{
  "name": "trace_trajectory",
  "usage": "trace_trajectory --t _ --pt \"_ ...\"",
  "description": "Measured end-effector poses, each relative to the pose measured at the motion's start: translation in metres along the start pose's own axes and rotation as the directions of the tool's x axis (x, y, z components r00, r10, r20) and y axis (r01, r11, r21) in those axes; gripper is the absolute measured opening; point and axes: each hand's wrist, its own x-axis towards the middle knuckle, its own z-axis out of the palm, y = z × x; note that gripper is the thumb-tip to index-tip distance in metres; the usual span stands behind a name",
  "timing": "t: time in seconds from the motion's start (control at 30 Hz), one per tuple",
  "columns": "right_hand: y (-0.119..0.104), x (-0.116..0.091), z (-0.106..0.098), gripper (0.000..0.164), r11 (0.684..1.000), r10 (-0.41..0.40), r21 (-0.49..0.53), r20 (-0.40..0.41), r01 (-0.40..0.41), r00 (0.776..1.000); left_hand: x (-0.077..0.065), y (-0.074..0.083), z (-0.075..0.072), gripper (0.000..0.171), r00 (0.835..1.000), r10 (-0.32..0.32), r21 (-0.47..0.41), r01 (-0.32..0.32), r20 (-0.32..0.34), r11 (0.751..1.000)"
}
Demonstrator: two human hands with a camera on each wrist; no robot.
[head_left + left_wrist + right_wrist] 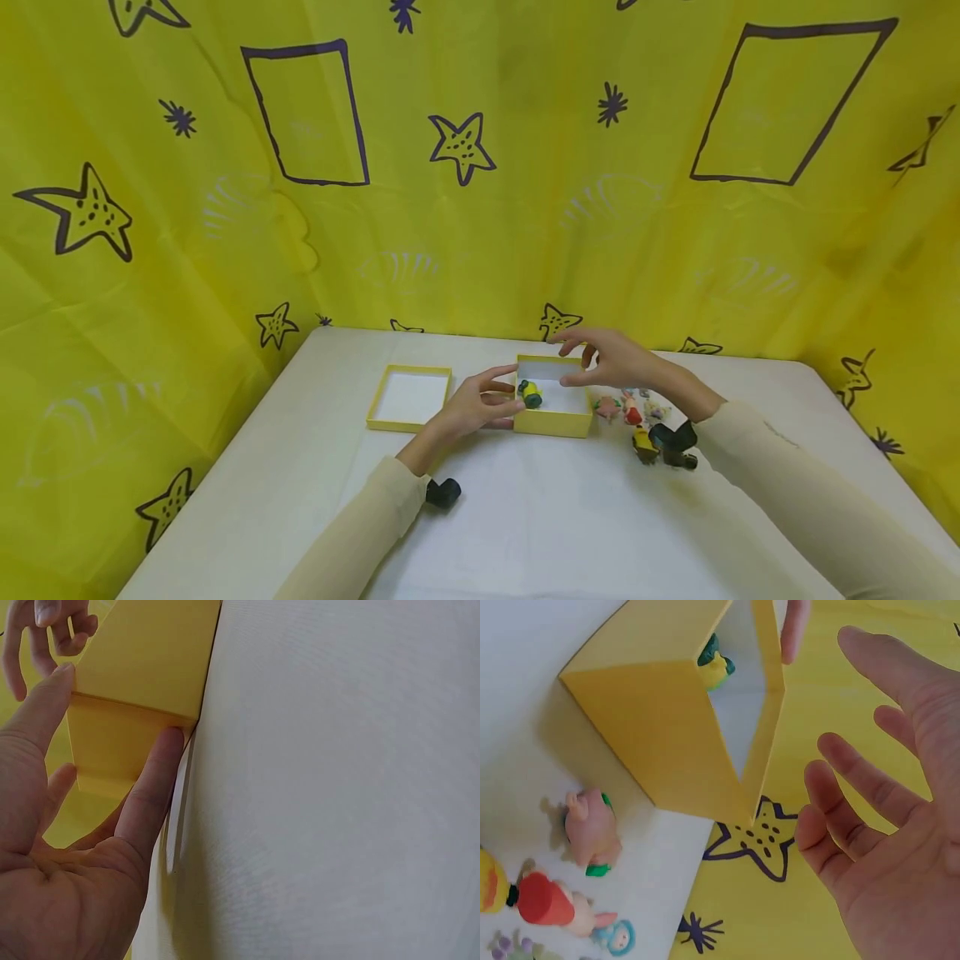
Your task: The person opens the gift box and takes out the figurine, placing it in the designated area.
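A yellow box (552,424) with a pale inside stands uncovered on the table. Inside it, near the left wall, lies a small yellow and green toy figure (530,395). My left hand (480,404) touches the box's left side with extended fingers, its thumb by the front corner; in the left wrist view a finger (154,791) meets the lower edge of the yellow wall. Over the right part of the box hovers my right hand (611,358), fingers loosely bent and apart, with nothing between them in the right wrist view.
The shallow yellow-rimmed lid (409,397) lies left of the box, its white inside facing up. Right of the box are several small toy figures, including a pink one (592,829) and a red one (545,898). A yellow patterned curtain (480,225) hangs behind the white table (540,517).
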Motion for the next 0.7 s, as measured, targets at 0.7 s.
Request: trace_trajectory --t 0.7 --pt "0.007 0.03 0.038 0.068 1.0 0.013 0.006 0.207 -0.015 0.978 -0.001 0.001 0.0 0.069 1.0 0.0 0.037 0.0 -0.003 0.999"
